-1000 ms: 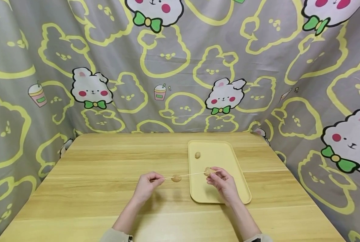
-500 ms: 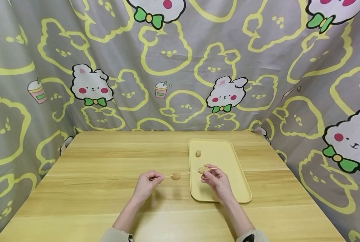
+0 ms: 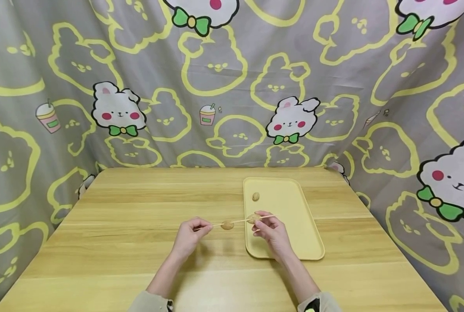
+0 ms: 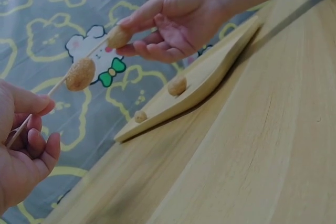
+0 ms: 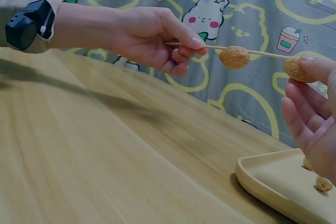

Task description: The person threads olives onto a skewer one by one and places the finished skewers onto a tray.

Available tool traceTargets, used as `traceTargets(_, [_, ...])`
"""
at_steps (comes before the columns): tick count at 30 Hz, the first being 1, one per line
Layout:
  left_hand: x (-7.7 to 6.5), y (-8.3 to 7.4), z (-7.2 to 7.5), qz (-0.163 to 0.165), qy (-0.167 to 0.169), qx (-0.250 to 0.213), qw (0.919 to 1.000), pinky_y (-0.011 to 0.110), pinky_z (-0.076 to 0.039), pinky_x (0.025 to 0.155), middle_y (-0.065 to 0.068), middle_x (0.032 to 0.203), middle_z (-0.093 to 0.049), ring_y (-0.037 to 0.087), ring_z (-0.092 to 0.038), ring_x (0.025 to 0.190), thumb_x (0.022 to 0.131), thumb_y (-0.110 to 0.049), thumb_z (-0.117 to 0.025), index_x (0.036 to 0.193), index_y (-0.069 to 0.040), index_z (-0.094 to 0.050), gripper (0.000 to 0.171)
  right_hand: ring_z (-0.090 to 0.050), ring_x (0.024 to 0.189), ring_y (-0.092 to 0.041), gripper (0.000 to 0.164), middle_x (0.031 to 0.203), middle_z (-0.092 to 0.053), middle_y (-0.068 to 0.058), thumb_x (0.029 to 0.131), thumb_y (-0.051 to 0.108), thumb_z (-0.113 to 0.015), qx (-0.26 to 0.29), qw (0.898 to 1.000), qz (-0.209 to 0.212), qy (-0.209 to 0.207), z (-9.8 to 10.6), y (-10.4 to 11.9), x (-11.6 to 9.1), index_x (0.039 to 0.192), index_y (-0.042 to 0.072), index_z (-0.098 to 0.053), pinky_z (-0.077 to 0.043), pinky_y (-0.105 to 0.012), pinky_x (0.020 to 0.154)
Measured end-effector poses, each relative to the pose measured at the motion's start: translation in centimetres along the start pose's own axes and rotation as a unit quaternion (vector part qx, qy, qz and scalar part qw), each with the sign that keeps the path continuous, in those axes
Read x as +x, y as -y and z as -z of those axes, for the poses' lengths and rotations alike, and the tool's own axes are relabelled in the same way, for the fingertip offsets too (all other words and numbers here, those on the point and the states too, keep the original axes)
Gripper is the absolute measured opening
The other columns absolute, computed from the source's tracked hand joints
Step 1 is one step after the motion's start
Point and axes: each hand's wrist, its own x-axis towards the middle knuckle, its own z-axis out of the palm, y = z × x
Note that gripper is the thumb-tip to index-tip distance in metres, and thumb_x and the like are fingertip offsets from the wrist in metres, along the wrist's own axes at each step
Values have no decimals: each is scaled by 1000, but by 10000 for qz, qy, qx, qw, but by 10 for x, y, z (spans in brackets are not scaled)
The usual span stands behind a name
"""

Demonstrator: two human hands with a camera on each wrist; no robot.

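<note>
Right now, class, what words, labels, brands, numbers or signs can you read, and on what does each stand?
None can be read.
Curtain: cartoon pictures only; any lettering on the printed cups is too small to read.
Balls, stick, tray, table: no lettering visible.
Black wrist device: no mark readable.

No txt, brand or no. legible in any view. Closest to a label: sm. green patch (image 3: 206,120) on the pink ctr cup (image 3: 206,111) printed on grey curtain (image 3: 232,104), ditto on far-L cup (image 3: 47,116); wording, if any, too sm. to make out. Tiny marks (image 3: 220,110) beside ctr cup can't be read either. R wrist view: printed cup (image 5: 289,39) w/ green patch, same result. Black wrist device (image 5: 29,24) on L arm: too dim to tell
</note>
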Motion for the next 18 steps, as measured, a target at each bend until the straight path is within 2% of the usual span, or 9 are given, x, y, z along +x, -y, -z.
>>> traceTargets(6, [0, 0, -2, 14, -90, 54, 9999, 21, -44, 65, 9, 78, -62, 9, -53, 71, 80, 6, -66, 81, 9, -65, 4, -61, 73, -12, 27, 86, -65, -1, 87, -5, -57, 76, 9997, -16, 239, -5, -2, -1, 101, 16, -66, -51, -24, 64])
traceTargets(18, [-1, -2, -2, 44, 52, 28, 10000, 22, -45, 68, 9, 79, -61, 11, -54, 74, 80, 6, -66, 81, 11, -65, 5, -61, 72, -12, 28, 83, -66, 0, 85, -5, -59, -109, 9996, -187, 166, -9, -7, -1, 99, 18, -66, -51, -24, 64])
